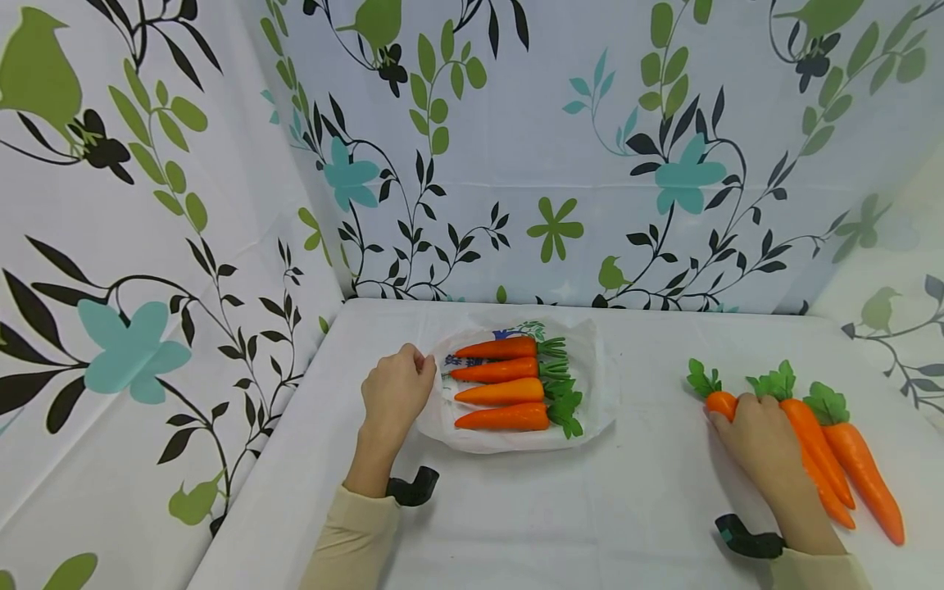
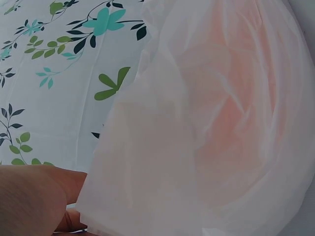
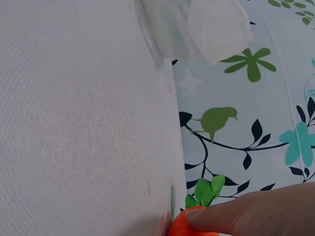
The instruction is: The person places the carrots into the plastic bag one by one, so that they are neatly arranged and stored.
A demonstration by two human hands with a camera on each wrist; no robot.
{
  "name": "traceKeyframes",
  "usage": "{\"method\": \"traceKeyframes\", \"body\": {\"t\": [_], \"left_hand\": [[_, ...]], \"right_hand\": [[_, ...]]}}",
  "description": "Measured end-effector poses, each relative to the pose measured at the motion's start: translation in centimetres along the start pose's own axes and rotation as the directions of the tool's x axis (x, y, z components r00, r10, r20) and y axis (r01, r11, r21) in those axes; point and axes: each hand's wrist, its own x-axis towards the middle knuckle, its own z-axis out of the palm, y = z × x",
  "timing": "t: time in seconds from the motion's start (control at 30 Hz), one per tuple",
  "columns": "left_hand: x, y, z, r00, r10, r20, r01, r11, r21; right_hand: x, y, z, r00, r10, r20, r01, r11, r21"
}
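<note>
My left hand [image 1: 398, 389] pinches the left edge of a white plastic bag [image 1: 509, 442], seen close up as a thin translucent sheet [image 2: 147, 162] in the left wrist view. Several orange carrots [image 1: 503, 417] with green tops lie side by side on the bag, their tips toward my left hand. At the right, my right hand [image 1: 760, 447] grips a carrot [image 1: 721, 403] near its leafy top; the right wrist view shows my thumb on its orange end [image 3: 189, 223]. My palm hides most of that carrot. Two more carrots [image 1: 863, 471] lie right beside this hand.
A white-covered table [image 1: 546, 524] stretches under everything, with bare cloth between the bag and the right-hand carrots. Patterned curtains [image 1: 472, 180] with leaves and birds stand along the table's back and left side. Each wrist wears a black camera mount [image 1: 413, 487].
</note>
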Motion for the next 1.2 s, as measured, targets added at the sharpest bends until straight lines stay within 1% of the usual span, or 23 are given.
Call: {"method": "traceKeyframes", "body": {"t": [0.27, 0.47, 0.7, 0.93, 1.2], "left_hand": [[0.1, 0.1, -0.1, 1.000, -0.007, 0.010, 0.007, 1.000, 0.009], [0.1, 0.1, -0.2, 1.000, -0.006, 0.008, 0.006, 1.000, 0.009], [0.1, 0.1, -0.1, 1.000, -0.006, 0.015, 0.006, 1.000, 0.006], [0.1, 0.0, 0.0, 1.000, -0.004, 0.018, 0.004, 1.000, 0.003], [0.1, 0.0, 0.0, 1.000, 0.005, 0.010, -0.005, 1.000, 0.001]], "right_hand": [[0.1, -0.1, -0.2, 1.000, 0.017, 0.024, -0.017, 1.000, -0.017], [0.0, -0.2, -0.2, 1.000, 0.019, 0.016, -0.019, 1.000, -0.021], [0.0, -0.3, -0.2, 1.000, 0.023, 0.010, -0.023, 1.000, -0.005], [0.1, -0.6, -0.1, 0.999, 0.028, -0.026, -0.028, 0.999, 0.033], [0.3, -1.0, -0.2, 0.998, 0.062, -0.017, -0.060, 0.996, 0.067]]}}
